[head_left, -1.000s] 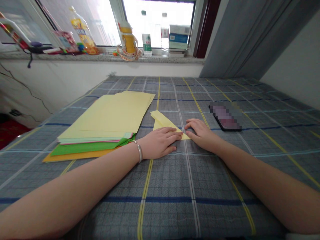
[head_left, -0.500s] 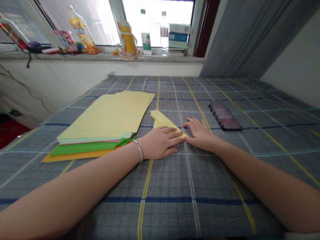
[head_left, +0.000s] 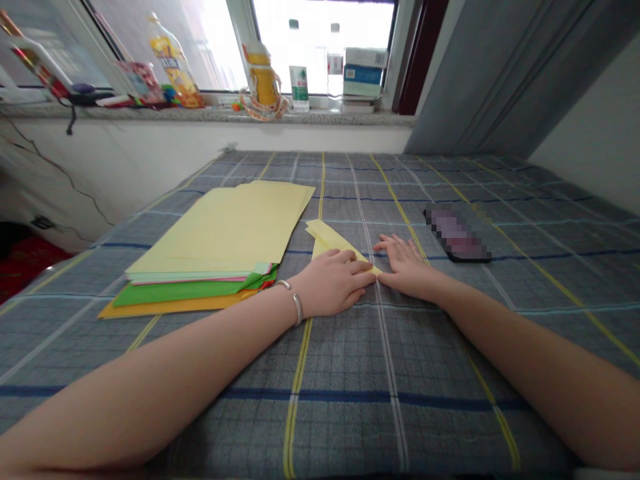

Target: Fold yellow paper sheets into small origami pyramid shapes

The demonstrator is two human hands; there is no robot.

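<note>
A folded pale yellow paper lies on the checked cloth, its narrow tip pointing right. My left hand rests on its lower edge, fingers together, and covers part of it. My right hand lies flat with fingers spread, and its thumb side meets the paper's tip. A silver bangle circles my left wrist. To the left of my left hand lies a stack of paper sheets, pale yellow on top, with pale green, pink, bright green and orange sheets showing below.
A phone, pixelated, lies on the cloth right of my right hand. The grey-blue checked cloth runs back to a white wall. Bottles and boxes stand on the stone windowsill. A grey curtain hangs at the right.
My right hand has flattened, its fingers spreading from the curled pose at the paper's tip. The whole view has shifted slightly right. The folded paper and stack look unmoved.
</note>
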